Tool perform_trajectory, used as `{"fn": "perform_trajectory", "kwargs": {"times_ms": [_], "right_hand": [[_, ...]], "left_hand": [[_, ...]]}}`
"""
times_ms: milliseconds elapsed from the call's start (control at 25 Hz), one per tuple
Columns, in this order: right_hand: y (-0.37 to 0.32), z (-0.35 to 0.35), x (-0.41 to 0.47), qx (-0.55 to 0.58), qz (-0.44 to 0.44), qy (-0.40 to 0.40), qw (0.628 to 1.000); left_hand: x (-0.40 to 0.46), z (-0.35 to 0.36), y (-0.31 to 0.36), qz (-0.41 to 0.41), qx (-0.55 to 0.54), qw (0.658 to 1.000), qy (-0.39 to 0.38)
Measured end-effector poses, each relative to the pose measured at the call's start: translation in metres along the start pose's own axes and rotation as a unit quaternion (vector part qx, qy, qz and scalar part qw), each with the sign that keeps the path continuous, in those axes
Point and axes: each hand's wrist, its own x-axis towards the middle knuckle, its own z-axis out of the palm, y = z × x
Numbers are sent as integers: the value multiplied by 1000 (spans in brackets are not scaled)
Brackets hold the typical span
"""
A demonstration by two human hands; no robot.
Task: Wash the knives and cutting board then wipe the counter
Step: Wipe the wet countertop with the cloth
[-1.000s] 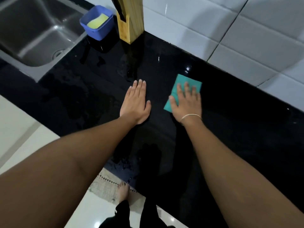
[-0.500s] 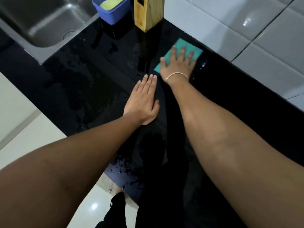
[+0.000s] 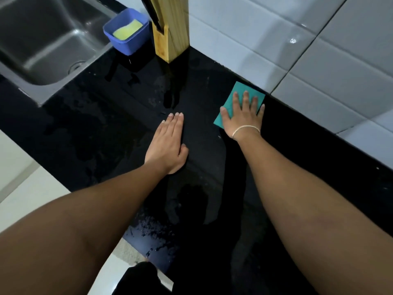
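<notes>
Head view, the only one you have: your right hand (image 3: 242, 118) lies flat on the green cloth (image 3: 238, 96), fingers straight and spread, pressing it onto the black counter (image 3: 308, 156) close against the white tiled wall (image 3: 276, 50). Your left hand (image 3: 168, 145) rests palm-down on the counter just beside it, fingers straight and together, holding nothing. The knives (image 3: 153, 11) stand in the wooden block (image 3: 172, 33) at the back of the counter; dark handles show at the top edge. No cutting board is in sight, so the washing looks done and you are on the wiping step.

What could go wrong: the counter is wet, with droplets near the front edge and smears toward the sink (image 3: 42, 45). Your left palm bears on that slick surface, so leaning harder could let it slide. A wide sweep of the cloth to the left could knock the wooden block or the blue tub (image 3: 127, 33) with its yellow sponge (image 3: 127, 30). Pushing water forward could send it over the edge onto the pale floor (image 3: 25, 188), where a mat (image 3: 131, 252) lies partly hidden.

Surface and room: glossy black stone, reflective enough that wet patches are hard to judge. A steel sink is set in at the far left, and large glazed tiles back the counter.
</notes>
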Motion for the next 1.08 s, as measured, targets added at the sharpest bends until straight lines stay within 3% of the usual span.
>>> {"fn": "perform_trajectory", "kwargs": {"times_ms": [200, 480, 640, 800, 920, 1080], "right_hand": [[-54, 5, 24, 37, 93, 22, 995], [-20, 12, 11, -5, -38, 32, 999], [-26, 28, -56, -24, -57, 33, 998], [-82, 46, -144, 22, -19, 37, 999], [-160, 62, -199, 40, 35, 34, 998], [-243, 70, -193, 24, -39, 9, 999]], "left_hand": [[0, 8, -5, 5, -3, 1000, 4], [-3, 0, -6, 18, -16, 1000, -4], [-5, -5, -10, 39, -17, 999, -34], [-16, -15, -50, 60, 6, 995, -77], [-30, -33, -111, 15, 43, 994, -103], [-43, -57, -189, -75, 55, 988, -123]]}}
